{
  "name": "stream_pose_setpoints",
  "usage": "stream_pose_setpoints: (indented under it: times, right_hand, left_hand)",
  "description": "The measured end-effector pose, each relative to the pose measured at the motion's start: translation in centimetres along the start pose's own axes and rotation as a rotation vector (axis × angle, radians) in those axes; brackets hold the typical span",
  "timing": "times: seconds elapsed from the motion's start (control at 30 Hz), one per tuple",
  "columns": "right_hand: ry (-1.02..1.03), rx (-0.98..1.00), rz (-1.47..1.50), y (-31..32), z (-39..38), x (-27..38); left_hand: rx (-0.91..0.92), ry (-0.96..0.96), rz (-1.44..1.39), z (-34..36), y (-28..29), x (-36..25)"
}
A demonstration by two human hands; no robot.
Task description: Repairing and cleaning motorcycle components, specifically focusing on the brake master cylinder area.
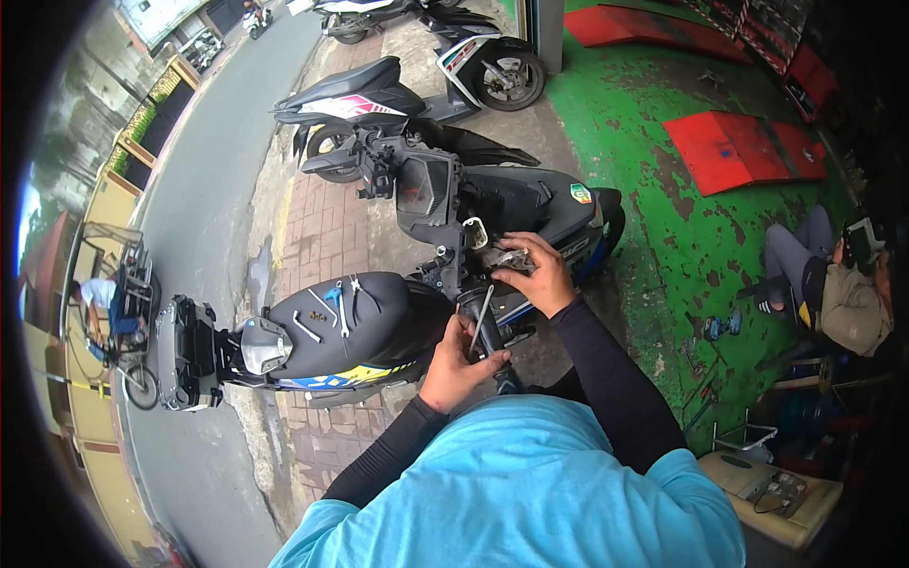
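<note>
My right hand (pixel 540 270) pinches a small shiny metallic piece (pixel 511 261) beside an open pale-rimmed reservoir (pixel 474 231) on the scooter's handlebar. My left hand (pixel 456 374) is closed on a thin metal tool (pixel 482 318), a screwdriver by its look, next to the dark handlebar grip (pixel 491 343). On the black seat (pixel 374 317) to my left lie several tools, including a wrench (pixel 307 327), a blue-handled tool (pixel 334 295) and pliers (pixel 355 289).
Scooters (pixel 502 80) are parked beyond this one. At right, a seated person (pixel 852 312) is on the green floor (pixel 653 322) near red ramps (pixel 748 151) and scattered tools (pixel 721 324). A person (pixel 99 303) rides a tricycle on the road (pixel 189 246) at left.
</note>
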State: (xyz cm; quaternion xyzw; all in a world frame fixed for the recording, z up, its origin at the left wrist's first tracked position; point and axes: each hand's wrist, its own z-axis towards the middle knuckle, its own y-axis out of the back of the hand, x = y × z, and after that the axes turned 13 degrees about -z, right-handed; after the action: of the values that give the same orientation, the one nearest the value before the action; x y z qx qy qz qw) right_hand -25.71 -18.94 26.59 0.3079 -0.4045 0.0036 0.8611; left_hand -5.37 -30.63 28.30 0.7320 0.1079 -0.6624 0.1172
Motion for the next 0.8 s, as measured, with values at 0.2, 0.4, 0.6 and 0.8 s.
stream_pose_setpoints:
  times: [0.2,0.4,0.6,0.8]
  right_hand:
    - [-0.121,-0.007,0.118,0.1,-1.3,0.0]
    - [-0.068,-0.053,0.058,-0.9,-1.3,0.4]
    - [-0.110,-0.122,0.085,-1.1,-1.9,0.8]
    - [-0.266,-0.195,0.000,3.8,-4.6,2.3]
  left_hand:
    - [0.013,-0.021,-0.065,-0.3,-0.1,-0.2]
    - [0.050,-0.031,-0.139,-0.2,-0.7,-2.2]
    - [0.087,0.036,-0.128,0.2,-0.4,-2.8]
    - [0.113,0.032,0.030,0.1,1.2,-6.3]
